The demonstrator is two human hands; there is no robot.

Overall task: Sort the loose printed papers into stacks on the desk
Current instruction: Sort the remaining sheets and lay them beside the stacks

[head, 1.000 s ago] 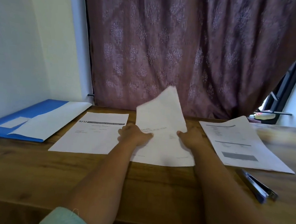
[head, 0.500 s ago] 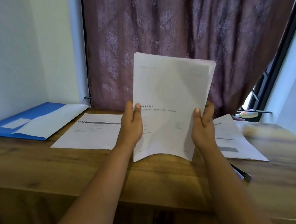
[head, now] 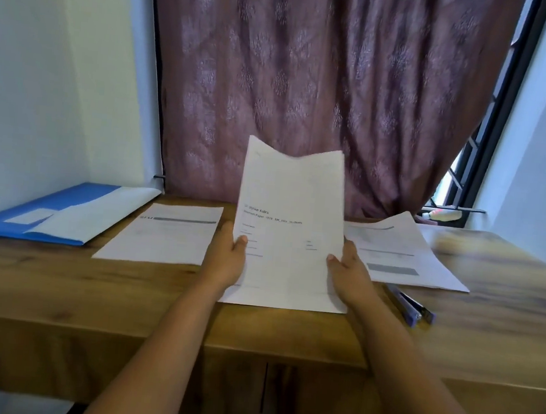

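Observation:
A bundle of white printed papers (head: 293,208) stands nearly upright in the middle of the wooden desk (head: 123,292), its bottom edge on the wood and its top edge sagging. My left hand (head: 226,259) grips its left edge and my right hand (head: 350,274) grips its right edge, thumbs on the printed face. To the left a flat paper stack (head: 165,233) with a dark header bar lies on the desk. On the right lies another paper stack (head: 397,252) with a grey block near its bottom.
A blue folder (head: 7,218) with a white sheet (head: 97,213) across it lies at the far left against the wall. A dark stapler (head: 409,305) sits right of my right hand. A purple curtain (head: 309,93) hangs behind the desk.
Both hands lifted the middle bundle off the desk and held it up, then lowered it until its bottom edge rests on the wood. The side stacks have not moved.

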